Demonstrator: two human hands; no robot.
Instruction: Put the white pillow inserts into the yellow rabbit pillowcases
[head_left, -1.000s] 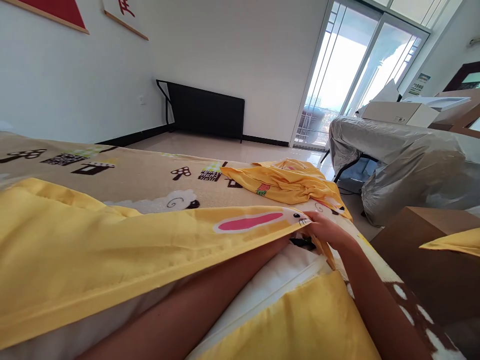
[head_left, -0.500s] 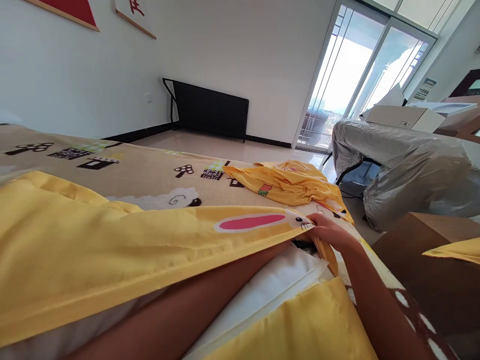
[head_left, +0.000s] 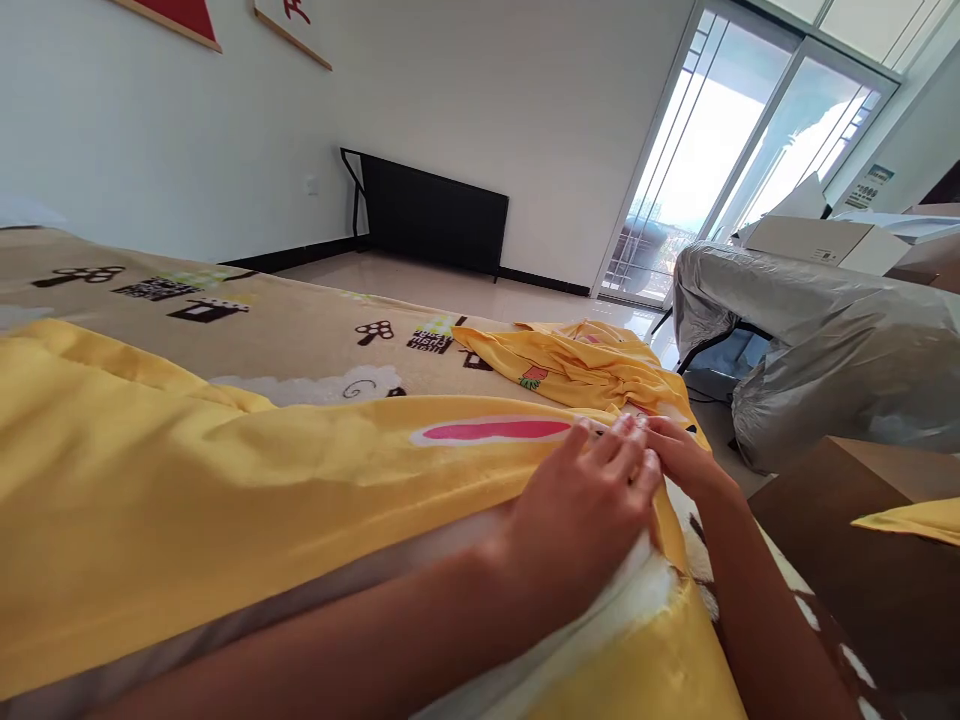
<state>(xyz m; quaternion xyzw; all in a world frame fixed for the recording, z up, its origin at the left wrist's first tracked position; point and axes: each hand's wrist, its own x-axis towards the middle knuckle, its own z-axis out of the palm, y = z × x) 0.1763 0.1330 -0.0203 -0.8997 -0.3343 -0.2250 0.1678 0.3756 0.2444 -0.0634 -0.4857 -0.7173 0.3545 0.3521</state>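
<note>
A yellow fabric cover (head_left: pixel 315 480) with a pink-eared rabbit print stretches across the foreground. My left hand (head_left: pixel 585 510) lies over its far right corner, fingers bent and pressed together on the cloth. Beside it, touching its fingertips, my right hand (head_left: pixel 684 458) pinches the same corner. The fingertips of both hands are partly hidden. Below my left wrist, a white padded insert (head_left: pixel 600 625) shows between the upper layer and a lower yellow part of the cover.
A beige patterned blanket (head_left: pixel 300 345) covers the bed. Crumpled yellow cloth (head_left: pixel 592 365) with a carrot print lies beyond my hands. To the right stand a cardboard box (head_left: pixel 847 540) and plastic-wrapped furniture (head_left: pixel 840 330). A folded black frame (head_left: pixel 435 215) leans against the wall.
My left hand has come out from under the cover's upper layer and now rests on top at the corner. My right hand keeps its grip there. The view has shifted slightly.
</note>
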